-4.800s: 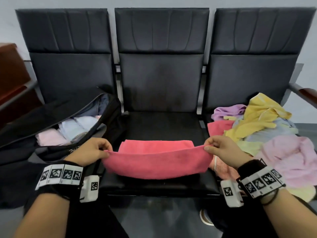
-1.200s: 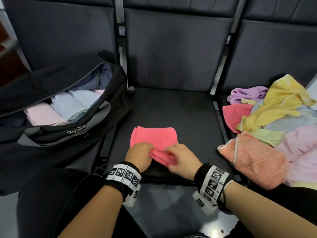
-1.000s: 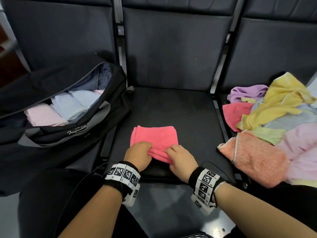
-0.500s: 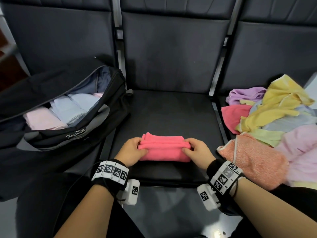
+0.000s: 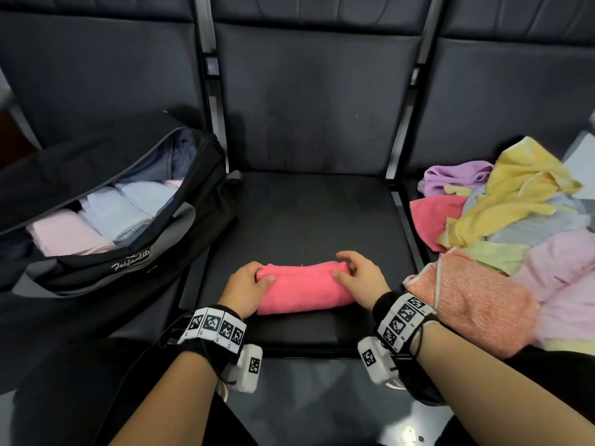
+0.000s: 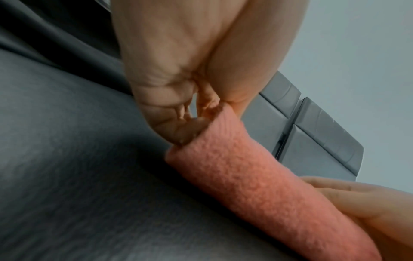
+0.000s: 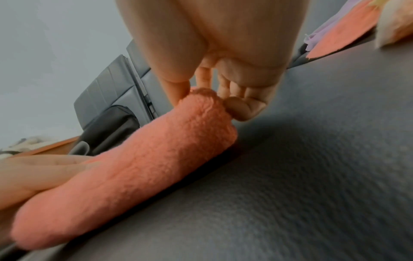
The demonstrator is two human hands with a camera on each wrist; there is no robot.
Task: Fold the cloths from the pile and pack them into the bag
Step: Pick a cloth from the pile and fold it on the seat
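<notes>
A pink cloth (image 5: 304, 289), folded into a thick roll, lies across the front of the middle seat (image 5: 309, 217). My left hand (image 5: 248, 284) grips its left end, thumb on top and fingers curled round it (image 6: 185, 127). My right hand (image 5: 357, 278) grips the right end the same way (image 7: 214, 98). The roll (image 6: 263, 192) (image 7: 125, 173) rests on the seat. The open black bag (image 5: 128, 252) stands on the left seat with folded pale pink and pale blue cloths inside. The pile of loose cloths (image 5: 515, 226) fills the right seat.
An orange cloth (image 5: 470, 300) from the pile hangs over the right seat's front edge, close to my right wrist. Seat backs (image 5: 315, 94) rise behind. The bag's lid lies open towards the back left. Dark floor shows below the seat edge.
The flat pink cloth was folded smaller, then doubled over into a thick roll. My hands moved from its near edge to its two ends and now grip them.
</notes>
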